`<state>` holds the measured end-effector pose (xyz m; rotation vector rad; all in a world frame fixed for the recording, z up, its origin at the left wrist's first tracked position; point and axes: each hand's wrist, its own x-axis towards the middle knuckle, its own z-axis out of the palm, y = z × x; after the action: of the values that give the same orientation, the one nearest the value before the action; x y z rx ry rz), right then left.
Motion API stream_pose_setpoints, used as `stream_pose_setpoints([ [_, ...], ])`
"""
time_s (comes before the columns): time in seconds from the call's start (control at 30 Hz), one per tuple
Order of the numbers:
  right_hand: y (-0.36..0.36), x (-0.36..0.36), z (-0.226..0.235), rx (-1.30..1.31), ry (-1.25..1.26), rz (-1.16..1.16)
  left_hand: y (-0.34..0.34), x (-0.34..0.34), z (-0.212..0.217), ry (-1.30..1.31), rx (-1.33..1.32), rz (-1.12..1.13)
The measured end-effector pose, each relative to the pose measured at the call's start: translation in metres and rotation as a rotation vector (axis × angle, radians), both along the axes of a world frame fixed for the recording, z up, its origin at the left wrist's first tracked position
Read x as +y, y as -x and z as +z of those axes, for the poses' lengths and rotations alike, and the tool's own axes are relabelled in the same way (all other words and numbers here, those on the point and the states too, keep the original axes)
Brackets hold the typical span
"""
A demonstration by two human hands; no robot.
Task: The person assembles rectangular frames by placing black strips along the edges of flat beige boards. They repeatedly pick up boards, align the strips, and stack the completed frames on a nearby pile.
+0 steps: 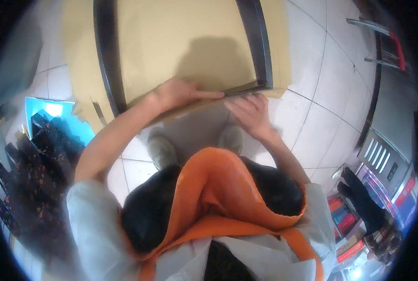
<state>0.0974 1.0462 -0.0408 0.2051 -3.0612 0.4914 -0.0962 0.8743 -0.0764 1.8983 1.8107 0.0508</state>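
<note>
A large flat tan cardboard sheet point(185, 42) lies on the white tiled floor, with a dark frame point(107, 56) running along its sides. My left hand point(178, 93) presses flat on the sheet's near edge, fingers stretched to the right. My right hand point(248, 112) rests next to it on the same edge, fingers spread and bent over the cardboard. The two hands almost touch. Below them I see my grey shoes point(162, 152) and my orange and black top.
Dark patterned fabric point(40, 159) and a light blue sheet point(54, 110) lie at the left. Metal shelving point(382, 51) stands at the upper right. Colourful packs on a rack point(344, 215) sit at the lower right. White floor tiles point(321, 107) stretch to the right.
</note>
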Motion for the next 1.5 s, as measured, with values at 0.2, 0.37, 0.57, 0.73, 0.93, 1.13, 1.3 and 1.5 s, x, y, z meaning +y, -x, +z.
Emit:
stream_pose_setpoints([
  [0.2,0.032,0.003,-0.034,0.241,-0.178,0.001,0.024,0.0,-0.027,0.047,-0.309,-0.028],
  [0.37,0.059,0.004,-0.049,0.246,-0.176,-0.073,0.036,-0.007,-0.046,0.313,-2.523,1.139],
  [0.57,0.062,0.007,-0.055,0.215,-0.21,-0.048,0.058,-0.051,-0.008,0.176,-0.999,0.876],
  [0.73,0.061,0.008,-0.051,0.179,-0.203,-0.023,-0.041,-0.069,0.054,-0.196,0.153,0.849],
  [0.93,0.064,0.01,-0.041,0.173,-0.28,0.041,-0.068,-0.104,-0.007,-0.391,0.432,0.77],
  [1.13,0.067,0.018,-0.028,-0.207,-0.296,0.153,-0.049,-0.111,0.006,-0.246,0.243,0.718],
  [1.3,0.067,0.056,-0.009,-0.192,-0.417,0.113,-0.046,-0.135,0.023,0.007,0.405,0.763],
  [1.5,0.058,0.074,-0.007,-0.171,-0.436,0.158,-0.038,-0.148,0.031,0.076,0.505,0.697],
])
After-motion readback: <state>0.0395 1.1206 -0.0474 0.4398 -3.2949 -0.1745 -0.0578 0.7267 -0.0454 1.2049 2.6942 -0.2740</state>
